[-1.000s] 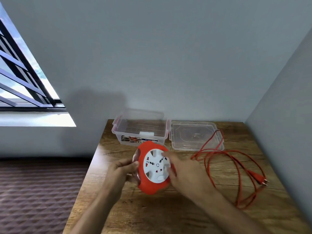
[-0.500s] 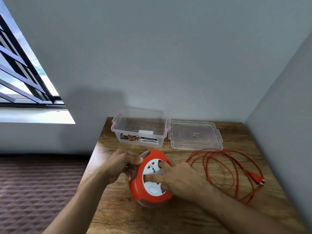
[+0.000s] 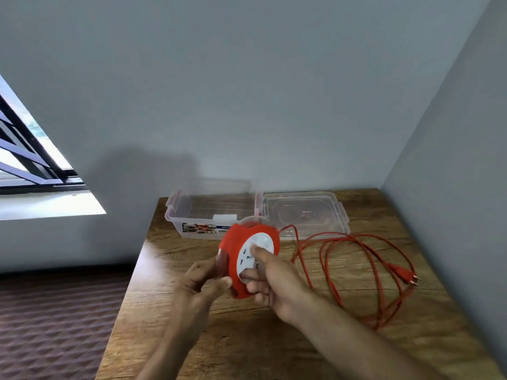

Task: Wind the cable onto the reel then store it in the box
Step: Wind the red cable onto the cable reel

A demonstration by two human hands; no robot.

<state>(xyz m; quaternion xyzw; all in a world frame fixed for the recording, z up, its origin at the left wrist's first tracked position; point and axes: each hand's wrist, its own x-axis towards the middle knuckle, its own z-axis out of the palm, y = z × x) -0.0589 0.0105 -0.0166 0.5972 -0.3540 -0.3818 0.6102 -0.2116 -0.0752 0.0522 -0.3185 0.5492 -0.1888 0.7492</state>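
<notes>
Red reel (image 3: 241, 242) is held above the worktop (image 3: 274, 352), left hand (image 3: 200, 283) gripping its left edge, right hand (image 3: 271, 281) pinching its white face; loose cable (image 3: 356, 270) lies right, open box (image 3: 214, 215) beyond

The lower rim of the reel (image 3: 248, 252) is covered by the right hand (image 3: 271, 286), and its clear back side is smeared by blur. The label on the box (image 3: 211, 212) is partly hidden behind the reel, its print too small to be read. Both forearms are cut off by the bottom edge.
</notes>
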